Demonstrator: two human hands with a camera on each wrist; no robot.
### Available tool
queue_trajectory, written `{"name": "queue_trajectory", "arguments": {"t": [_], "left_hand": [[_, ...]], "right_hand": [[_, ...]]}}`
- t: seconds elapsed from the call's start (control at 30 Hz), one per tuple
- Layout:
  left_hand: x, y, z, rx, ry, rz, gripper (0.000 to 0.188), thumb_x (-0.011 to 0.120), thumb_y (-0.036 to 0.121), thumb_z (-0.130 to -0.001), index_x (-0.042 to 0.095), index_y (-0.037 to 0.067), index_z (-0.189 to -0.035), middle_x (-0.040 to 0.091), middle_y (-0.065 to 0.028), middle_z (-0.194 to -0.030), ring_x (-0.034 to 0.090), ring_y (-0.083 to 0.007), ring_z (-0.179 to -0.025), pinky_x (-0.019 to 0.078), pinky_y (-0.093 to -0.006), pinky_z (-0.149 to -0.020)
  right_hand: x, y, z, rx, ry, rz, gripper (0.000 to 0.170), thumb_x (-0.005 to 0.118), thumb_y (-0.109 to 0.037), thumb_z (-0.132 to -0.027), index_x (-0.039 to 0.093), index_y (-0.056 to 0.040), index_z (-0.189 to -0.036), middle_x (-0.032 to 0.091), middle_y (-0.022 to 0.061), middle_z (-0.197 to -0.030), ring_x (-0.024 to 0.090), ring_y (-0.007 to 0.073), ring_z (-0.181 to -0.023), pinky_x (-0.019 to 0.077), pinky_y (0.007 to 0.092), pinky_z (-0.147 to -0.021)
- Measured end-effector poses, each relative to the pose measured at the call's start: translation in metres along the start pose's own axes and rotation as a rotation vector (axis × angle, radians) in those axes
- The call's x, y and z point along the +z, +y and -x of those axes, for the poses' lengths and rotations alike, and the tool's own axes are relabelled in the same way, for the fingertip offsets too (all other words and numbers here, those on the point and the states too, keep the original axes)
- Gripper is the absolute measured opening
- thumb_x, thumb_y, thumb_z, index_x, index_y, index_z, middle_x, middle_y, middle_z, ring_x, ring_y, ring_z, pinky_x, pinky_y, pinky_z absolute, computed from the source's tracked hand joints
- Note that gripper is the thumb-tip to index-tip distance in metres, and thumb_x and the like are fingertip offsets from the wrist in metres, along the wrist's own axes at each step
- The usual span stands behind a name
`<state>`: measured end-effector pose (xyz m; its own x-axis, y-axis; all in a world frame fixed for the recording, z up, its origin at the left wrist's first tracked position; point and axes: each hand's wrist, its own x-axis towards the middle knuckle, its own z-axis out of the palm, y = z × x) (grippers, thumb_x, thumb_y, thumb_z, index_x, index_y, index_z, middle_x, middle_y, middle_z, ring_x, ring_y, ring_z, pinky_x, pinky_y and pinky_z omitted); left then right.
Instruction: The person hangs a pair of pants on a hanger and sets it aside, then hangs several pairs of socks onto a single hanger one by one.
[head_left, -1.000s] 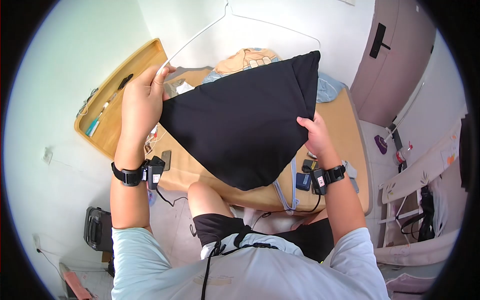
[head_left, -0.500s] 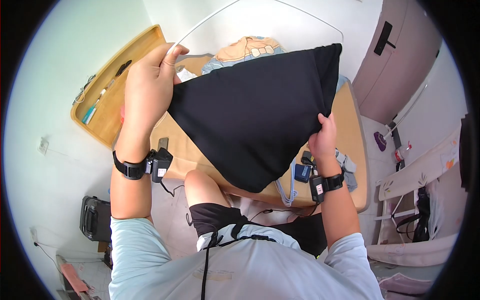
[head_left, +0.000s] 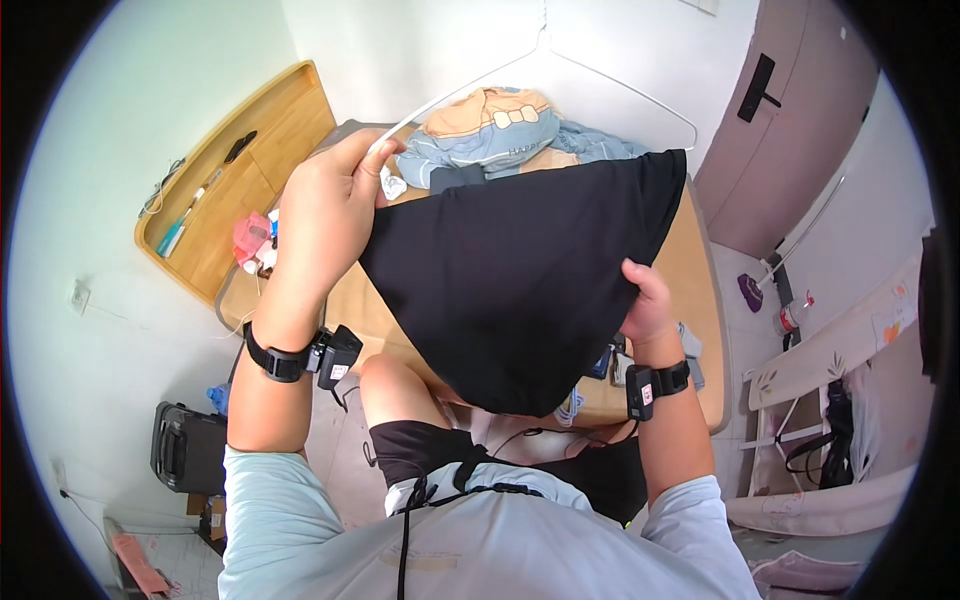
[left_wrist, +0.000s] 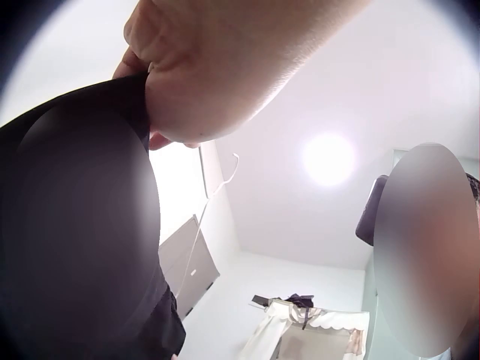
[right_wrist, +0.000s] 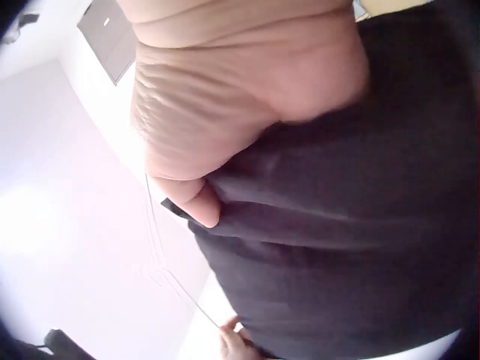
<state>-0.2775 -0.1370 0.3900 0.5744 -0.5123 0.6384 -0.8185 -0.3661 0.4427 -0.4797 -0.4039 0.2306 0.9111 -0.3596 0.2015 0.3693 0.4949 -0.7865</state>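
A black garment point(head_left: 520, 280) hangs stretched between both hands from a thin white hanger point(head_left: 544, 40), whose hook points up and away in the head view. My left hand point(head_left: 330, 205) pinches the hanger's left corner together with the garment's upper left edge. On the other side, my right hand point(head_left: 648, 305) holds the garment's right edge below its upper corner, thumb on the near face and the other fingers mostly hidden. The hanger's right tip meets the garment's upper right corner. In the right wrist view the cloth point(right_wrist: 352, 225) fills much of the picture below the palm.
Behind the garment is a bed point(head_left: 705, 330) with a bunched blue and peach quilt point(head_left: 480, 130) and a wooden headboard point(head_left: 285, 120). Small items lie near its right front edge. A black case point(head_left: 188, 450) stands left, a door point(head_left: 800, 120) back right, a fabric rack point(head_left: 800, 500) right.
The garment, hanger and both hands first shift right, then sit lower in the view, showing more of the quilt and the hanger's neck. Both hands keep their hold.
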Motion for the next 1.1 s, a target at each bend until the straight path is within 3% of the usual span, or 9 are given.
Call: {"name": "queue_trajectory", "arguments": {"t": [0.07, 0.17, 0.23, 0.43, 0.63, 0.73, 0.87, 0.93, 1.1], "left_hand": [[0.000, -0.005, 0.000, -0.030, 0.001, 0.026, 0.028, 0.050, 0.026, -0.105, 0.072, 0.009, -0.106, 0.046, 0.0016, -0.056, 0.045, -0.0066, -0.055, 0.0387, -0.0256, -0.053], [0.001, -0.005, 0.001, -0.081, -0.012, 0.045, 0.027, 0.050, 0.025, -0.105, 0.071, 0.009, -0.106, 0.047, 0.0010, -0.056, 0.046, -0.0067, -0.054, 0.0394, -0.0258, -0.053], [0.004, -0.005, 0.002, -0.101, -0.022, 0.039, 0.027, 0.050, 0.024, -0.105, 0.071, 0.009, -0.106, 0.049, 0.0005, -0.056, 0.047, -0.0069, -0.054, 0.0399, -0.0260, -0.053], [0.013, -0.015, 0.011, 0.073, -0.247, 0.104, 0.024, 0.052, 0.020, -0.103, 0.071, 0.008, -0.110, 0.061, -0.0041, -0.068, 0.058, -0.0114, -0.060, 0.0474, -0.0272, -0.059], [0.015, -0.016, 0.022, 0.205, -0.322, 0.297, 0.026, 0.051, 0.016, -0.103, 0.070, 0.001, -0.113, 0.070, -0.0123, -0.098, 0.065, -0.0221, -0.092, 0.0511, -0.0337, -0.085], [0.019, -0.016, 0.022, 0.375, -0.303, 0.299, 0.026, 0.052, 0.016, -0.102, 0.070, 0.001, -0.114, 0.066, -0.0155, -0.118, 0.062, -0.0311, -0.108, 0.0481, -0.0370, -0.095], [0.026, -0.013, 0.022, 0.534, -0.258, 0.288, 0.025, 0.053, 0.016, -0.101, 0.070, 0.003, -0.114, 0.069, -0.0141, -0.111, 0.065, -0.0298, -0.103, 0.0495, -0.0365, -0.093], [0.026, -0.008, 0.028, 0.390, -0.405, 0.383, 0.025, 0.052, 0.016, -0.101, 0.070, 0.005, -0.114, 0.072, -0.0126, -0.099, 0.067, -0.0273, -0.090, 0.0517, -0.0341, -0.084], [0.020, -0.002, 0.028, 0.262, -0.271, 0.294, 0.025, 0.052, 0.017, -0.102, 0.071, 0.007, -0.115, 0.066, -0.0096, -0.074, 0.062, -0.0199, -0.067, 0.0487, -0.0313, -0.066]], "right_hand": [[0.002, -0.006, 0.003, 0.096, 0.061, -0.129, 0.059, 0.065, -0.015, -0.087, 0.046, 0.0056, -0.139, 0.059, 0.0187, -0.132, 0.063, 0.0312, -0.115, 0.0505, 0.0414, -0.100], [0.004, 0.001, 0.005, 0.016, -0.083, -0.116, 0.055, 0.062, -0.012, -0.090, 0.046, 0.0050, -0.139, 0.058, 0.0189, -0.133, 0.063, 0.0305, -0.115, 0.0496, 0.0424, -0.101], [0.013, 0.002, 0.007, 0.016, -0.010, -0.028, 0.050, 0.063, -0.009, -0.090, 0.049, 0.0050, -0.136, 0.061, 0.0176, -0.129, 0.063, 0.0289, -0.113, 0.0510, 0.0416, -0.099], [0.056, -0.017, 0.004, -0.128, 0.133, 0.034, 0.039, 0.061, -0.009, -0.095, 0.055, 0.0045, -0.131, 0.063, 0.0147, -0.126, 0.064, 0.0256, -0.111, 0.0527, 0.0402, -0.097], [0.070, -0.055, -0.018, 0.182, 0.135, -0.274, 0.038, 0.050, -0.024, -0.102, 0.058, 0.0061, -0.124, 0.066, 0.0188, -0.120, 0.068, 0.0290, -0.103, 0.0565, 0.0414, -0.091], [0.080, -0.057, -0.019, 0.163, 0.136, -0.220, 0.040, 0.048, -0.026, -0.103, 0.058, 0.0062, -0.124, 0.065, 0.0195, -0.121, 0.068, 0.0295, -0.105, 0.0561, 0.0418, -0.093], [0.099, -0.053, -0.021, 0.113, 0.118, -0.169, 0.035, 0.049, -0.022, -0.102, 0.059, 0.0020, -0.124, 0.067, 0.0183, -0.119, 0.069, 0.0288, -0.103, 0.0579, 0.0394, -0.090], [0.108, -0.059, -0.020, 0.117, 0.136, -0.194, 0.033, 0.050, -0.021, -0.102, 0.060, 0.0018, -0.123, 0.068, 0.0178, -0.117, 0.070, 0.0285, -0.101, 0.0584, 0.0392, -0.088], [0.096, -0.077, -0.033, 0.147, 0.258, -0.036, 0.031, 0.050, -0.018, -0.101, 0.061, 0.0045, -0.119, 0.069, 0.0191, -0.112, 0.071, 0.0282, -0.097, 0.0593, 0.0380, -0.087]]}}
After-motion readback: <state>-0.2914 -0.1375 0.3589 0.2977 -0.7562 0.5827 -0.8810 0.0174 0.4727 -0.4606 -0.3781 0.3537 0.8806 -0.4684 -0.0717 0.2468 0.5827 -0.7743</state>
